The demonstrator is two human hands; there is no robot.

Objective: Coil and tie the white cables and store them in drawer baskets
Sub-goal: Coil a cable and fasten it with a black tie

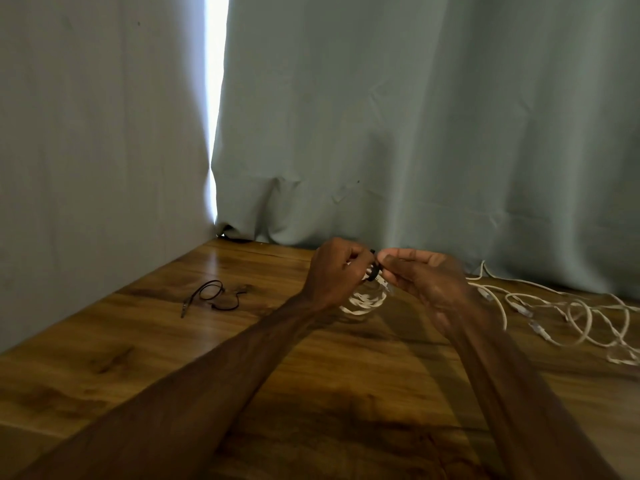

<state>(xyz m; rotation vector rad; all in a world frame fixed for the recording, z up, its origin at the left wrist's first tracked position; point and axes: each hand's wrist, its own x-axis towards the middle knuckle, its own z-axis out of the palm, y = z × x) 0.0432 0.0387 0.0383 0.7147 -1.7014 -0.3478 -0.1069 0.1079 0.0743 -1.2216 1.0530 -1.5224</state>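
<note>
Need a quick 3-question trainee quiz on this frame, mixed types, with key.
1. True or false: the coiled white cable is held up between the left hand and the right hand.
2. Multiple choice: the loose white cables lie on the wooden table to the A) left of the hands, B) right of the hands, C) near edge.
3. Fill in: the spare ties lying left of the hands are ____ in colour.

Key: 1 true; 2 B; 3 black.
</note>
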